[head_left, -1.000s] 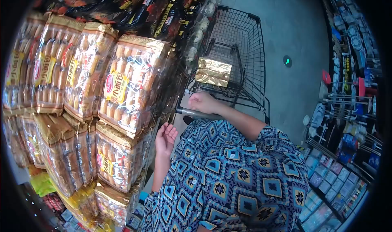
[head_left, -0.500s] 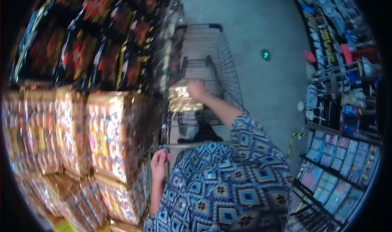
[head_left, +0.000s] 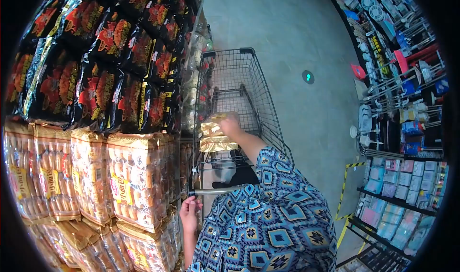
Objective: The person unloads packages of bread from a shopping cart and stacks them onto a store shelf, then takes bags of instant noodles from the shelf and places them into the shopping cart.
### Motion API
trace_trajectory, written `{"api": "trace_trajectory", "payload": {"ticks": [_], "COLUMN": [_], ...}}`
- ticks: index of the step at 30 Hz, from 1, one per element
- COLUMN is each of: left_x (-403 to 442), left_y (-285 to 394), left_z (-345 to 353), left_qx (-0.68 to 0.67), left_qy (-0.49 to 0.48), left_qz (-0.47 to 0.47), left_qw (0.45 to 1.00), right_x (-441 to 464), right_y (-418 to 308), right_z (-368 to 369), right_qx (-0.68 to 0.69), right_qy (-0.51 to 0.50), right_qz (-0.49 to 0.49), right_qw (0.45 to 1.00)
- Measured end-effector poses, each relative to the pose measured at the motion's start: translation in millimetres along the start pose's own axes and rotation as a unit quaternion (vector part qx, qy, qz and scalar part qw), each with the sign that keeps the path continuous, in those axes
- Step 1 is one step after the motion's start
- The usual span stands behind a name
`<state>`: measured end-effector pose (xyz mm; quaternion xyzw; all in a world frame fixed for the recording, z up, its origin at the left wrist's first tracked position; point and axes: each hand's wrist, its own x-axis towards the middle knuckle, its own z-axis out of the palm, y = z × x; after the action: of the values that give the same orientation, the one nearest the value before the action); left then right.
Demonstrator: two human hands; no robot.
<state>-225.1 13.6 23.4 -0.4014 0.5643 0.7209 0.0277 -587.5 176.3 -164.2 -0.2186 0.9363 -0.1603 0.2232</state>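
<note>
One shiny, creased gold package [head_left: 216,143]; right hand [head_left: 230,127] touching, grip unclear; left hand [head_left: 189,209] curled.

Shiny gold foil package [head_left: 218,143], dark metal wire cart [head_left: 268,97], smooth grey floor [head_left: 287,28]

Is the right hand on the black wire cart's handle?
No, the right hand is at the shiny gold package inside the cart, beyond the handle.
</note>
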Motion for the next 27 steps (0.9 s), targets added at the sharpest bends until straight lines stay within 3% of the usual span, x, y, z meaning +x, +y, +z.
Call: {"api": "trace_trajectory", "payload": {"ticks": [4,6,7,8,10,12,15,17,22,24,25,27], "left_x": [-5,-3,-3,1,2,4,14,21,34,42,44,46], "left_y": [3,-3,-7,-13,-12,-12,-10,-3,39,49,56,60], "left_z": [-2,-9,-11,-16,-17,-18,-17,-13,8,16,21,26], "left_qx": [-0.014,-0.016,-0.031,-0.030,-0.041,-0.047,-0.063,-0.045,-0.028,-0.044,-0.075,-0.111], "left_qy": [0.003,-0.006,-0.012,-0.020,-0.016,-0.025,-0.050,-0.105,-0.146,-0.156,-0.143,-0.130], "left_qz": [0.002,0.010,0.020,0.020,0.027,0.036,0.048,0.114,0.131,0.142,0.124,0.107], "left_qw": [1.000,1.000,0.999,0.999,0.999,0.998,0.996,0.987,0.980,0.977,0.979,0.980], "right_x": [12,12,10,4,2,-21,-47,-89,-144,-160,-167,-180], "right_y": [31,44,39,29,26,16,-11,-55,-84,-95,-103,-120], "right_z": [-25,-50,-75,-96,-120,-150,-201,-260,-345,-368,-373,-376], "right_qx": [-0.054,-0.045,-0.070,0.010,-0.100,0.055,0.103,0.129,0.237,0.407,0.402,0.545], "right_qy": [0.046,0.085,0.051,0.083,0.086,0.165,0.181,0.142,0.122,0.054,0.052,0.033], "right_qz": [0.039,-0.017,-0.018,0.008,-0.050,-0.119,-0.173,-0.178,-0.196,-0.187,-0.188,-0.175], "right_qw": [0.997,0.995,0.996,0.996,0.990,0.977,0.963,0.965,0.944,0.893,0.895,0.819]}}
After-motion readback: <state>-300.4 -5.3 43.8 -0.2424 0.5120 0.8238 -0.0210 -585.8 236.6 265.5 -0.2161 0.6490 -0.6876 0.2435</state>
